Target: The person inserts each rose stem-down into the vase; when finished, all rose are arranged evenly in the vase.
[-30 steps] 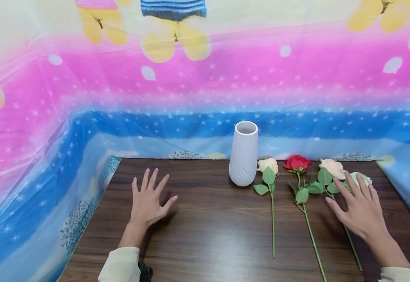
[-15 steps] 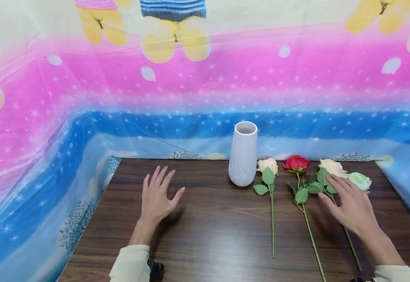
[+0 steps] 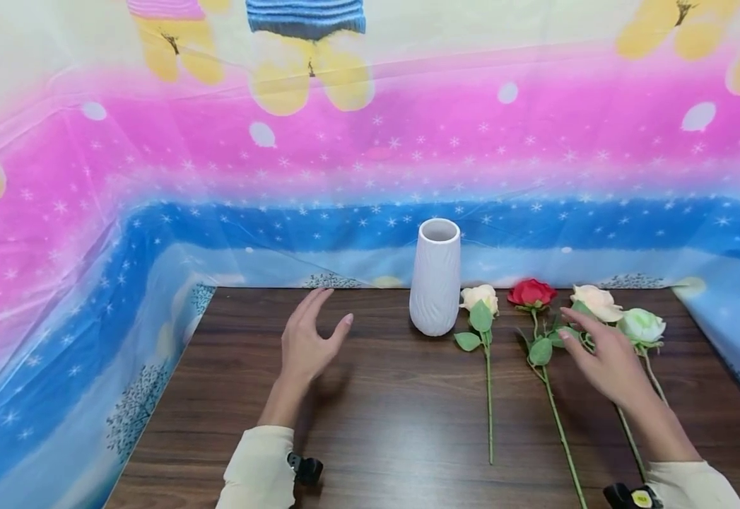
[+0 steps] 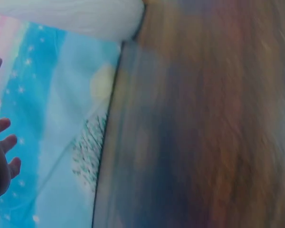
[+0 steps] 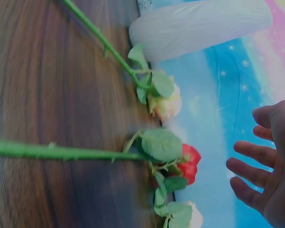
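Note:
My left hand hovers over the left part of the table, fingers relaxed and thumb apart, holding nothing. Over the rose stems on the right is my right hand, also relaxed and holding nothing. A white ribbed vase stands upright at the back edge between the hands. To its right lie a cream rose, a red rose, a pale peach rose and a green-white rose. The right hand partly hides the stems and leaves of the last two. In the right wrist view the red rose lies beyond its leaves.
The dark wood table runs back to a printed cloth backdrop in pink and blue that also rises along both sides. Black wrist devices are strapped at the left cuff and the right cuff.
Both hands have moved inward: the left hand to the right, the right hand to the left, uncovering the green-white rose. Vase and roses stay in place on the table.

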`<state>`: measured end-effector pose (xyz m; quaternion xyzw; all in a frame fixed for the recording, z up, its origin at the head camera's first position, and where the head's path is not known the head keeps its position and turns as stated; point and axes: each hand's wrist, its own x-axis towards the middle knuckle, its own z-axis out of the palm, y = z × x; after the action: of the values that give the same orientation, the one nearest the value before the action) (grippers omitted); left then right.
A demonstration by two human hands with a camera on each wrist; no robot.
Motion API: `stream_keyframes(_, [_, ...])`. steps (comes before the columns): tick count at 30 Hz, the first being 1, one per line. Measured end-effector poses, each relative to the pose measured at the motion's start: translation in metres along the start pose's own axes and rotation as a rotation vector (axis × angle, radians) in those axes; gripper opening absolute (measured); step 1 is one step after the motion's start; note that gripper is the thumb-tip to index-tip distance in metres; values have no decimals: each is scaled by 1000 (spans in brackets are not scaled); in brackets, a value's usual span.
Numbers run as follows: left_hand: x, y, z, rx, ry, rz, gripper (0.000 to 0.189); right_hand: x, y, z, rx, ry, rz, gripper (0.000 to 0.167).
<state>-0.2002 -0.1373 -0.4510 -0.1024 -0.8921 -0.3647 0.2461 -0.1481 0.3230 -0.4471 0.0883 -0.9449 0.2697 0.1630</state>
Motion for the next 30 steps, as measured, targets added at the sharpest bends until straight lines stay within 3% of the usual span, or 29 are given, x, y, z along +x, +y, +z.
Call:
stream_keyframes(5, [10, 16, 6, -144, -19, -63, 58, 6, -8, 4, 87, -32, 32, 43])
stream_keyframes(11, [18, 32, 19, -301, -58, -84, 60, 9, -14, 10, 196, -76, 83, 43])
stream_keyframes(19, [25, 47, 34, -390, -93, -91, 60, 14, -23, 22, 302, -130, 165, 47])
stream_keyframes(30, [44, 70, 42, -551, -141, -129, 63, 18, -18, 40, 602, -314, 258, 50])
